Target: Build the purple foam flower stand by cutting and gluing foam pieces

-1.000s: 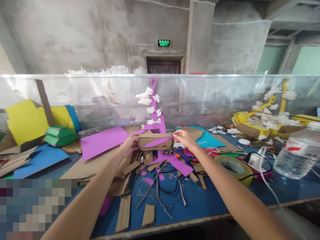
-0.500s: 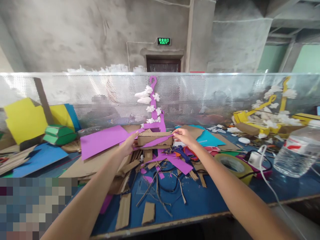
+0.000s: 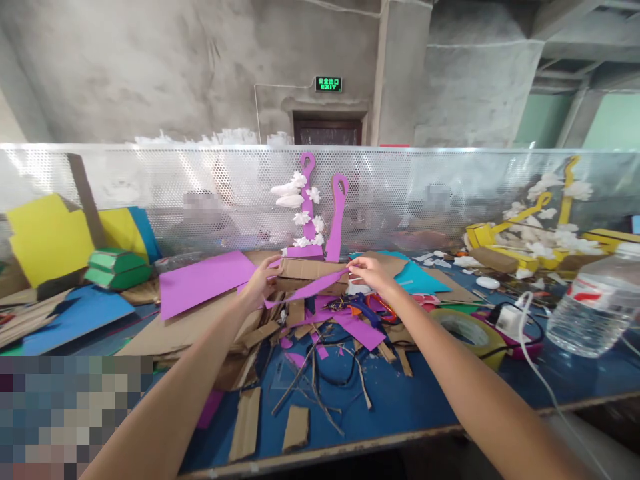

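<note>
Both my hands reach over a cluttered blue table (image 3: 400, 407). My left hand (image 3: 263, 283) pinches the left end of a purple paper strip (image 3: 313, 288). My right hand (image 3: 367, 272) pinches its right end, so the strip stretches between them across a brown cardboard box (image 3: 310, 270). Behind the box stands a purple paper piece with white paper flowers (image 3: 305, 207), and a second purple looped strip (image 3: 337, 217) stands upright beside it against the mesh screen.
A large purple sheet (image 3: 205, 281) lies left of the box. Cardboard scraps (image 3: 247, 423) and cords cover the table's middle. A tape roll (image 3: 465, 333), a white charger (image 3: 510, 317) and a water bottle (image 3: 593, 303) sit right. Green boxes (image 3: 117, 268) and yellow sheets lie left. A perforated metal screen (image 3: 425, 193) backs the table.
The cardboard box has tipped down lower, showing the second purple looped strip standing behind it. My left hand has lifted a little, and the strip now sags between my hands.
</note>
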A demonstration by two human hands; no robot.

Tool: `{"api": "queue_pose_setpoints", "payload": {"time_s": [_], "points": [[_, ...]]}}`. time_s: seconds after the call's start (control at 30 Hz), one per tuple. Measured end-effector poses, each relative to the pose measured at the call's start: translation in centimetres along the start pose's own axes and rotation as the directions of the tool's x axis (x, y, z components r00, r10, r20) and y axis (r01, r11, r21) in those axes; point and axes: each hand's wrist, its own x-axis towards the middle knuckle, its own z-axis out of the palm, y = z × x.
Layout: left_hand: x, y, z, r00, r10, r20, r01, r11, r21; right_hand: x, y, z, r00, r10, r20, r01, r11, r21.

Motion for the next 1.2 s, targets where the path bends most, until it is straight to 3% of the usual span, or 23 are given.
{"api": "queue_pose_setpoints", "payload": {"time_s": [0.17,0.27,0.4,0.5,1.03,1.2], "points": [[0.1,-0.3,-0.8,0.976,0.176,0.132,-0.168,0.983,-0.070,0.0,0.2,0.5,0.998,0.014,-0.059,-0.005,0.987,0.161],[0.2,-0.6,-1.5,0.970,0.198,0.143,-0.208,0.977,0.053,0.0,0.5,0.7,0.997,0.045,-0.059,-0.030,0.973,0.229],[0.3,-1.0,-2.0,0.939,0.241,0.245,-0.303,0.917,0.258,0.0,1.1,0.8,0.994,0.085,-0.067,-0.069,0.976,0.209],[0.1,-1.0,-1.9,0.925,0.270,0.268,-0.344,0.895,0.285,0.0,1.5,0.9,0.993,0.088,-0.081,-0.069,0.974,0.214],[-0.7,-1.1,-2.0,0.956,0.163,0.244,-0.199,0.971,0.130,0.2,2.3,1.2,0.995,0.004,-0.097,0.016,0.978,0.206],[-0.3,-1.6,-1.5,0.991,0.049,0.125,-0.056,0.997,0.053,0.2,2.1,1.1,0.994,0.044,-0.103,-0.018,0.969,0.247]]}}
